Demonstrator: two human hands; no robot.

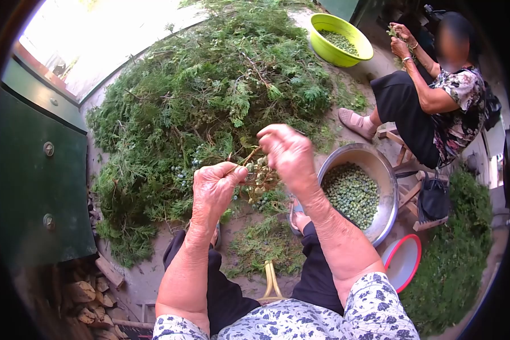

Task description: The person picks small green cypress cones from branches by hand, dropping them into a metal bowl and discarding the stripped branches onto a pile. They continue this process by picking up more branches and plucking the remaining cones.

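My left hand is closed, with thumb and finger pinching a thin brown twig. From the twig hangs a cluster of pale green berries, between my two hands. My right hand is raised at the upper end of the twig, its fingers curled and slightly blurred; whether they grip anything is hidden. Behind and beyond both hands lies a big heap of green conifer branches, with bluish berries on some sprigs. To the right of my right forearm stands a metal basin holding many green berries.
A yellow-green basin with berries stands at the top. At the upper right a seated person holds a sprig. A red-rimmed white bowl, a wooden stool with a black bag, a green cabinet and firewood surround me.
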